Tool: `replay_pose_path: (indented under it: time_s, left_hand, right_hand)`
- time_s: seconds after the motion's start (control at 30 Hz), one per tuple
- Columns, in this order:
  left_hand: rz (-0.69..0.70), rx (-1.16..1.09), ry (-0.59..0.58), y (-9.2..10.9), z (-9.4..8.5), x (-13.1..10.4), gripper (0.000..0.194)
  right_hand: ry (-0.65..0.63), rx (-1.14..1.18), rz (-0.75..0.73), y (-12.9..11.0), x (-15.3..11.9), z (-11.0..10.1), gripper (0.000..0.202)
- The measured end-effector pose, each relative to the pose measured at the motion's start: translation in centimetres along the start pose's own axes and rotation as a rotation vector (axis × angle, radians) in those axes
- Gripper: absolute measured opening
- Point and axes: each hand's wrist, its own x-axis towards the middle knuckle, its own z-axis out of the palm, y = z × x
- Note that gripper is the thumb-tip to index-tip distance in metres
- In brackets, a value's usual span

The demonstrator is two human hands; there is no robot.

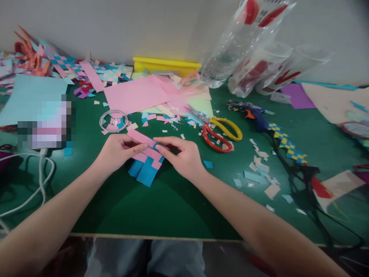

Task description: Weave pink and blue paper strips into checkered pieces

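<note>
"Before I ask anything else, how far along is the pink-and-blue interlaced paper-strip piece (151, 156)?"

"Part done, I'd guess. It's btwn L hand (115, 152) and R hand (183, 154), over the front-centre of the green-topped bench (132, 219); can't tell if it's touching. Pink and blue cross at its R side, but flat blue paper tails (147, 175) stick out free toward the front, and the long pink paper strip (141, 137) on top looks loose at its L end, so prob. unfinished."

"Fingers?"

"L ones pinch the pink strip; R ones pinch the piece's R end. Neither's let go."

"Rest of bench?"

"Messy. Metal scissors w/ red and yellow handles (208, 122) beyond R hand, dark blue glue gun (258, 120) further R. Clear round ring, poss. tape (100, 121), beyond L hand. Pale paper scraps (272, 191) on R, big pink paper sheet (129, 94) farther back."

"Room?"

"Plain grey wall (115, 27) behind; clear plastic-wrapped cups (248, 42) nr it."
</note>
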Motion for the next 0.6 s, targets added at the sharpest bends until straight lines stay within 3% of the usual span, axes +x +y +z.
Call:
replay_pose_path:
  time_s: [0.37,0.47,0.6]
  left_hand:
    - [0.018,-0.064,0.016,-0.1,-0.5,0.0,0.029]
    - [0.084,0.023,0.153,-0.1,-0.8,0.0,0.031]
    - [0.242,0.299,0.333,-0.2,-1.7,0.3,0.03]
  right_hand:
    - [0.027,0.047,0.019,0.2,0.2,0.0,0.019]
    - [0.038,0.054,0.04,0.3,0.3,-0.1,0.019]
    - [0.028,0.048,0.049,0.6,0.5,-0.2,0.019]
